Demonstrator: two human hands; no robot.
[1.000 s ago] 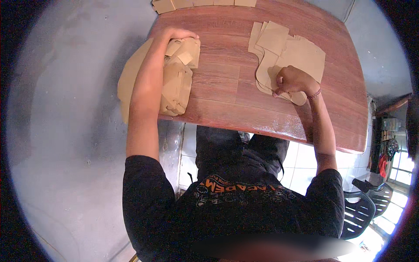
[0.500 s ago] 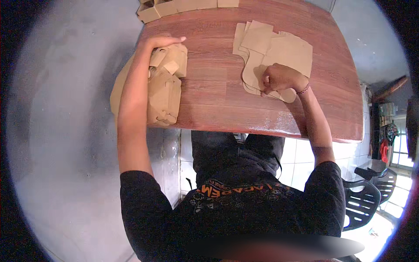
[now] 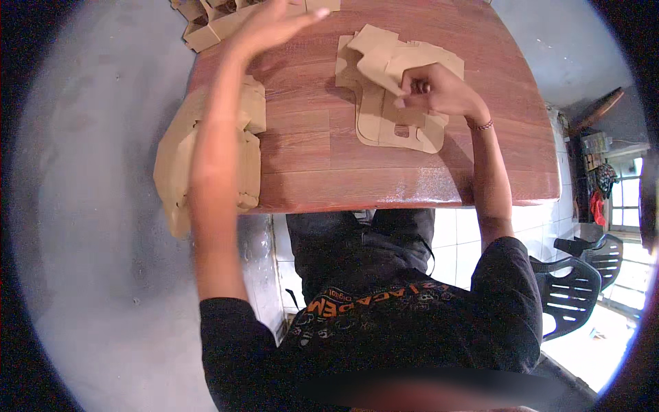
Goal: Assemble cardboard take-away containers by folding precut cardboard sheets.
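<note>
My right hand (image 3: 434,90) pinches the top sheet of a stack of flat brown cardboard cut-outs (image 3: 398,117) lying on the wooden table (image 3: 322,158). The sheet's corner is lifted under my fingers. My left hand (image 3: 274,26) is raised above the table with fingers spread and holds nothing. Below my left forearm, a pile of folded brown cardboard pieces (image 3: 206,158) hangs over the table's left edge.
More folded cardboard boxes (image 3: 220,17) sit at the table's far left corner. A dark plastic chair (image 3: 580,275) stands at the right on a white tiled floor. Grey concrete floor lies to the left of the table.
My left hand has lifted off the folded pile at the left edge and risen with fingers spread. My right hand has stayed on the flat stack and raised a sheet's corner.
</note>
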